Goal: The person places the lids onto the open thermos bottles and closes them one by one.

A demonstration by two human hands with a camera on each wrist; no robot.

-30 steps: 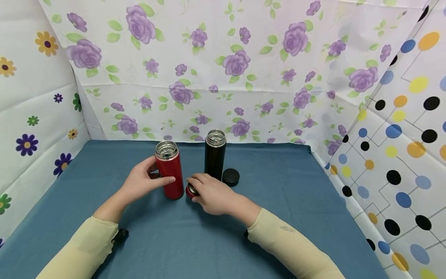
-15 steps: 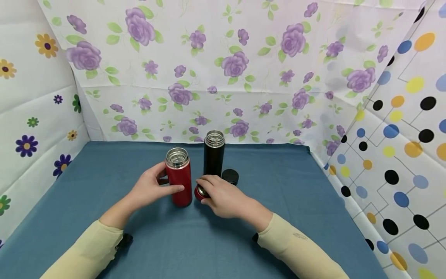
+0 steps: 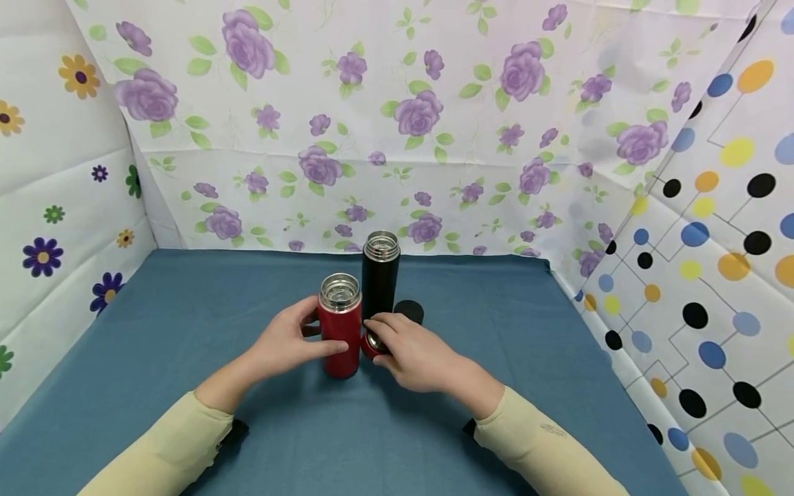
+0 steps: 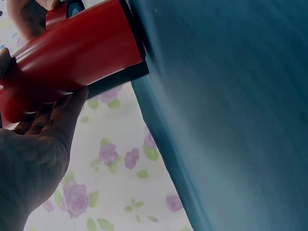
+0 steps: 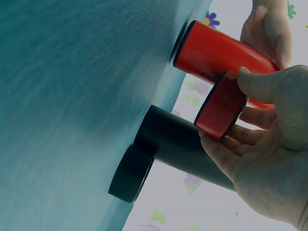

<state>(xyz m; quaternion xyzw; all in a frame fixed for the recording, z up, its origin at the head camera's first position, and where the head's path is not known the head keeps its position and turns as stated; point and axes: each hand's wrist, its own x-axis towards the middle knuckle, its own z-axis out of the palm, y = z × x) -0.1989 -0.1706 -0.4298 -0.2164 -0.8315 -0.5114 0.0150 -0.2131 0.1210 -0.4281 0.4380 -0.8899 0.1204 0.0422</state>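
Observation:
My left hand point(image 3: 290, 342) grips an upright red vacuum flask point(image 3: 340, 337) with an uncovered steel mouth, thumb across its front. In the left wrist view the red flask point(image 4: 82, 53) shows its dark base close to the cloth; whether it touches is unclear. My right hand point(image 3: 418, 355) pinches a red flask lid point(image 3: 372, 346) by its sides, its steel inside facing up. The right wrist view has this lid point(image 5: 222, 106) off the cloth, beside the red flask. Just behind stands a black vacuum flask point(image 3: 380, 279), also uncovered, and a black lid point(image 3: 411, 311) lies to its right.
A blue cloth point(image 3: 298, 448) covers the table. Behind it hangs a white curtain point(image 3: 372, 186) with purple flowers. Patterned sheets border the left and right sides. The black flask stands directly behind the red flask and right hand.
The left hand with the red flask and the right hand with the red lid have both shifted right and nearer to me. The black flask and its lid stay in place.

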